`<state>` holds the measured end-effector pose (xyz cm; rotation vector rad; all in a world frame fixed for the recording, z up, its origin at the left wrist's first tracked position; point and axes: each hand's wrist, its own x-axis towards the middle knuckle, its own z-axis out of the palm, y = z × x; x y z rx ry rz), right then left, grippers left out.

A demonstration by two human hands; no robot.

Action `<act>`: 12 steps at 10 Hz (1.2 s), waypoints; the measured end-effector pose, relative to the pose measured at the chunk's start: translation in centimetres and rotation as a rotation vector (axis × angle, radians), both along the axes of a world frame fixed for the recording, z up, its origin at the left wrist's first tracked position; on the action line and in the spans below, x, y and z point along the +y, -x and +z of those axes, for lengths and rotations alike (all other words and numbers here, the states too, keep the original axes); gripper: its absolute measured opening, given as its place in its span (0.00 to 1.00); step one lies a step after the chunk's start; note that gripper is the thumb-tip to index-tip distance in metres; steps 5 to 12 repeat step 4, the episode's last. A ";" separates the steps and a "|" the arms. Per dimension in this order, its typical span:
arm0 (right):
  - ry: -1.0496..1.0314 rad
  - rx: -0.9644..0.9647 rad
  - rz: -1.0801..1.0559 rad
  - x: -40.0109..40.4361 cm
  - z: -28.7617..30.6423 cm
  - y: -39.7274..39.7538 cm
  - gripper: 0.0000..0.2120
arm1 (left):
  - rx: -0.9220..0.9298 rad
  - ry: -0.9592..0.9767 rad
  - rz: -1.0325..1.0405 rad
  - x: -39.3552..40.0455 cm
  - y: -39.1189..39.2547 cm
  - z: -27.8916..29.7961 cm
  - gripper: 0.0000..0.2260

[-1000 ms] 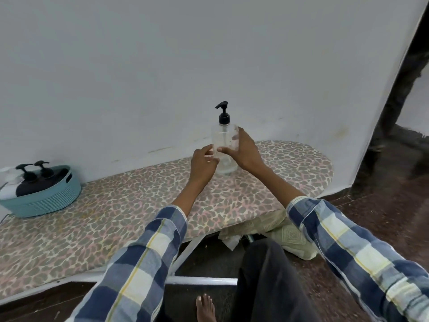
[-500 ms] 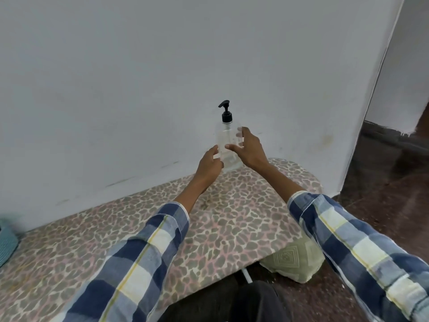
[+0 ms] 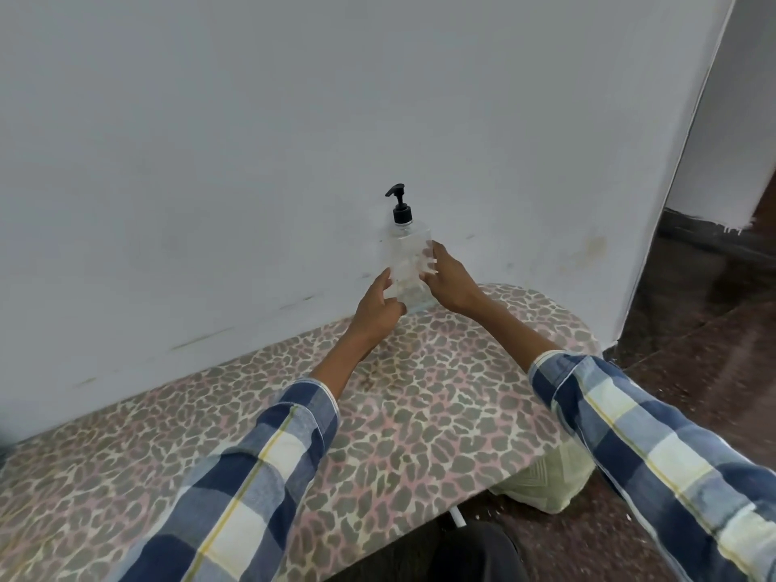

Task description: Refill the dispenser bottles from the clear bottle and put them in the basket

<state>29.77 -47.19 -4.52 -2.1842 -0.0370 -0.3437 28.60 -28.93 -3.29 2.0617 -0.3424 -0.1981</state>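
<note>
A clear bottle (image 3: 405, 254) with a black pump head (image 3: 401, 210) is upright at the far edge of the leopard-print board (image 3: 420, 413), close to the white wall. My right hand (image 3: 451, 283) grips its right side, and the fingers show through the plastic. On the lower left side, my left hand (image 3: 376, 312) holds the bottle with the thumb up along its edge. Whether the base rests on the board or hangs just above it cannot be told. The basket and the dispenser bottles are out of view.
The board's rounded end (image 3: 579, 329) is on the right, with dark floor (image 3: 693, 371) beyond it. A pale folded cloth (image 3: 546, 480) lies under that end. A wall corner (image 3: 655, 245) stands to the right.
My view has swung right and up, so the teal basket with its dark pump bottles has left the frame. Both hands stay at the clear bottle.
</note>
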 end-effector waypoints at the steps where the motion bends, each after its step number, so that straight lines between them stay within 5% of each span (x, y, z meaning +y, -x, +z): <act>1: 0.026 0.006 -0.010 0.6 -0.1 0.8 0.27 | -0.018 -0.081 -0.032 0.3 0.5 0.0 0.36; 3: 0.097 -0.035 -0.145 3.2 1.1 3.6 0.37 | -0.115 -0.182 -0.055 2.6 3.1 1.7 0.36; 4: 0.117 -0.207 -0.222 5.0 2.2 5.3 0.36 | -0.208 -0.210 -0.027 4.6 4.3 2.7 0.36; 12: 0.117 -0.207 -0.222 5.0 2.2 5.3 0.36 | -0.208 -0.210 -0.027 4.6 4.3 2.7 0.36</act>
